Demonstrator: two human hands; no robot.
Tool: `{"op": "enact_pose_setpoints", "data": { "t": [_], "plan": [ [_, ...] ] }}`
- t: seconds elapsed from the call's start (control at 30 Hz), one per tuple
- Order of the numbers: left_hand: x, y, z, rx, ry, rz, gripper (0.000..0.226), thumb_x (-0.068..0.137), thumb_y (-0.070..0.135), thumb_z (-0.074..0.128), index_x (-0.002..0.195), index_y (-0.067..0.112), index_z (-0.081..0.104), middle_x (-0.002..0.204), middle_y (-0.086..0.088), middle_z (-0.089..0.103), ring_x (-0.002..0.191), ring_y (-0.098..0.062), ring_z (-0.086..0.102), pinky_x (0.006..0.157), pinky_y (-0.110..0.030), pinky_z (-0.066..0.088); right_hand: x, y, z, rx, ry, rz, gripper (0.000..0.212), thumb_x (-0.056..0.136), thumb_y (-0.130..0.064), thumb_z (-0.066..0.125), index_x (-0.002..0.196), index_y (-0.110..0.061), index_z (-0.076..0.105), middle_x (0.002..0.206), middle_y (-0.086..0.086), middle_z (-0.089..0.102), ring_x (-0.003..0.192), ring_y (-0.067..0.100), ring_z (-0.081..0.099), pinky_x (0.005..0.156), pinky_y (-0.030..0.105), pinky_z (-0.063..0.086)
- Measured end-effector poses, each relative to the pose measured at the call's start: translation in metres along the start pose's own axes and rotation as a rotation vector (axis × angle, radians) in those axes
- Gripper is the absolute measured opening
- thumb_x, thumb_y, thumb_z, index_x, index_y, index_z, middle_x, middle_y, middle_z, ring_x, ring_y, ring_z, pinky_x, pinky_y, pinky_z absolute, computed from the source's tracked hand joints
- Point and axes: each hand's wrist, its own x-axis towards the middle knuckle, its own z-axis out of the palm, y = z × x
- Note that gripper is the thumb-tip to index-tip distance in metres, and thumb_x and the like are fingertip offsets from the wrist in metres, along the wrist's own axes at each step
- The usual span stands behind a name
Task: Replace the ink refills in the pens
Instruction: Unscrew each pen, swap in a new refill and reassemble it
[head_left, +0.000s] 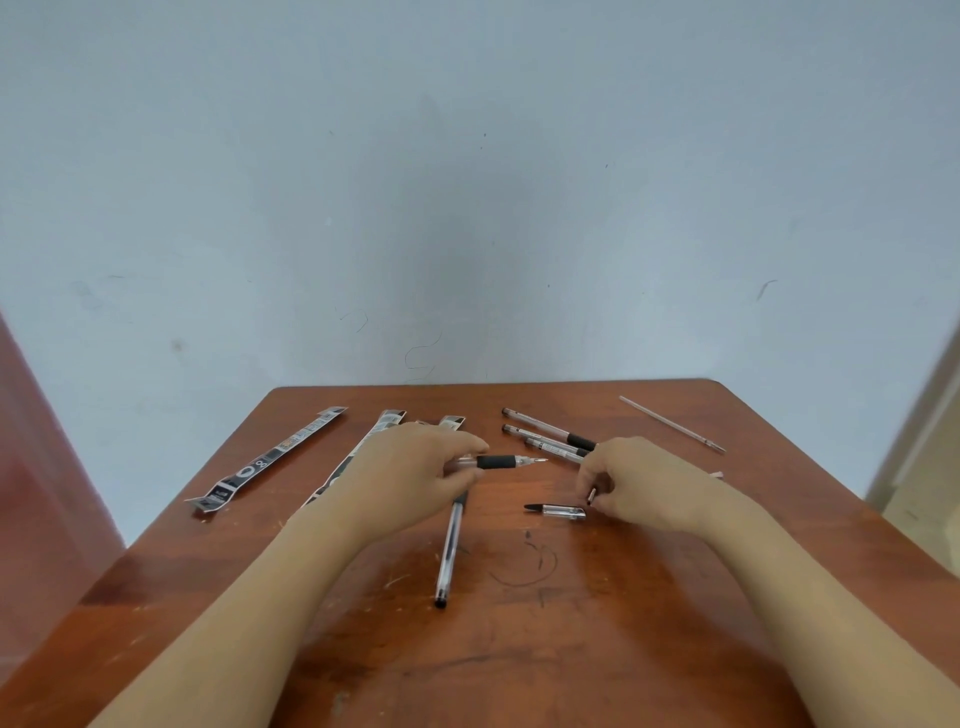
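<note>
Gripping a pen (501, 461), the left hand (410, 467) curls. The right hand (641, 483) pinches a small dark piece (591, 495) above the table (519, 649).

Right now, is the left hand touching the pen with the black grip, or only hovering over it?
Touching. In the head view the left hand grips the clear barrel of the pen with the black grip.

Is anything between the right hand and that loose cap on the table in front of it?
Nothing visible does. The cap lies on the table close beside the curled fingers of the right hand, which may be pinching something small and dark.
</note>
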Motion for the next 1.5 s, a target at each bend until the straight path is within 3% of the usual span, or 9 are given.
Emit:
{"op": "enact_pose_setpoints", "data": {
  "t": [0.13,0.33,0.43,0.63,0.73,0.93,1.2,1.37,1.5],
  "plan": [
    [0.001,0.000,0.000,0.016,-0.020,0.011,0.024,0.090,0.029,0.048,0.110,0.026,0.061,0.099,0.006,0.067,0.085,-0.008,0.056,0.077,-0.029,0.050,0.000,-0.001,0.000,0.003,-0.059,0.016,0.024,0.087,-0.008,0.053,0.106,-0.017,0.066,0.088,-0.005,0.050,0.083,0.012,0.048,0.057,0.007,0.032],
    [0.001,-0.002,0.002,0.018,-0.004,0.026,0.023,0.090,0.028,0.049,0.110,0.027,0.062,0.096,0.008,0.066,0.078,-0.005,0.050,0.070,-0.022,0.045,0.000,0.000,0.000,0.022,-0.066,0.015,0.026,0.086,-0.007,0.054,0.107,-0.017,0.064,0.086,-0.005,0.053,0.081,0.012,0.050,0.058,0.009,0.034],
    [0.002,-0.003,0.003,0.019,0.002,0.037,0.023,0.090,0.029,0.049,0.110,0.028,0.061,0.095,0.009,0.066,0.075,-0.002,0.047,0.065,-0.015,0.040,-0.001,0.001,-0.001,0.052,0.011,0.012,0.023,0.087,-0.011,0.055,0.107,-0.017,0.064,0.084,-0.008,0.051,0.080,0.009,0.048,0.063,0.018,0.036],
    [0.001,-0.002,0.002,0.024,0.011,0.049,0.023,0.090,0.029,0.048,0.110,0.028,0.061,0.091,0.012,0.063,0.074,-0.002,0.045,0.063,-0.015,0.039,-0.003,-0.006,-0.003,0.351,0.258,-0.076,0.010,0.088,-0.023,0.056,0.085,-0.029,0.064,0.086,-0.012,0.060,0.083,0.008,0.053,0.070,0.015,0.039],
    [0.001,0.000,0.001,0.015,0.012,0.052,0.021,0.090,0.027,0.048,0.104,0.024,0.063,0.080,0.012,0.057,0.071,-0.004,0.047,0.061,-0.015,0.038,-0.004,-0.012,-0.001,0.426,0.267,-0.123,0.009,0.087,-0.027,0.059,0.081,-0.034,0.062,0.084,-0.015,0.060,0.079,0.004,0.054,0.068,0.014,0.039],
    [-0.001,0.002,0.000,-0.008,0.022,0.055,0.021,0.090,0.028,0.049,0.102,0.021,0.065,0.084,0.005,0.064,0.074,-0.010,0.054,0.065,-0.022,0.043,-0.004,-0.018,0.002,0.442,0.307,-0.151,0.013,0.085,-0.022,0.062,0.075,-0.031,0.063,0.072,-0.017,0.058,0.066,-0.003,0.050,0.062,0.010,0.037],
    [-0.001,0.004,0.000,-0.075,0.040,0.064,0.020,0.089,0.029,0.052,0.101,0.023,0.066,0.083,0.002,0.066,0.074,-0.011,0.055,0.066,-0.025,0.044,-0.005,-0.020,0.002,0.428,0.288,-0.148,0.007,0.085,-0.021,0.063,0.081,-0.023,0.068,0.072,-0.013,0.057,0.068,0.006,0.050,0.066,0.023,0.040],
    [0.001,-0.004,0.003,-0.111,0.066,0.011,0.021,0.088,0.026,0.053,0.106,0.026,0.064,0.076,0.017,0.057,0.069,0.000,0.049,0.063,-0.013,0.039,-0.004,-0.014,0.000,0.475,0.340,-0.122,0.008,0.083,-0.016,0.064,0.081,-0.018,0.072,0.071,-0.017,0.058,0.065,-0.004,0.053,0.062,0.007,0.037],
    [0.003,-0.018,0.001,-0.114,0.148,-0.067,0.021,0.087,0.026,0.056,0.106,0.024,0.065,0.081,0.014,0.058,0.075,-0.007,0.052,0.069,-0.023,0.043,-0.004,0.001,-0.010,0.649,0.377,-0.054,0.023,0.082,-0.008,0.065,0.066,-0.025,0.066,0.068,-0.012,0.061,0.049,-0.005,0.052,0.052,0.004,0.037]
  ]
}}
